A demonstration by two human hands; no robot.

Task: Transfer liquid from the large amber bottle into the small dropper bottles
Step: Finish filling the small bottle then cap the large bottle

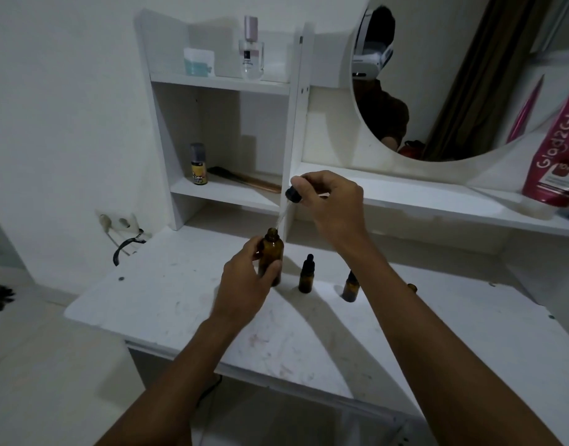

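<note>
The large amber bottle point(271, 255) stands uncapped on the white desk point(167, 300), and my left hand point(244, 284) grips its body. Above it, my right hand point(331, 201) pinches the black dropper cap point(293, 194), tilted, with its glass pipette point(281, 218) slanting down towards the bottle's mouth. A small capped dropper bottle point(306, 274) stands just right of the large one. Another small dropper bottle point(350, 287) is partly hidden behind my right forearm. At the forearm's right edge only a sliver of a small amber object point(412, 287) shows.
White shelves behind hold a small spray can point(199, 164), a comb point(244, 180), a jar point(199, 62) and a perfume bottle point(251, 49). A round mirror point(453, 75) and a pink tube point(556, 149) are at the right. A wall socket with a cable point(119, 223) is at the left.
</note>
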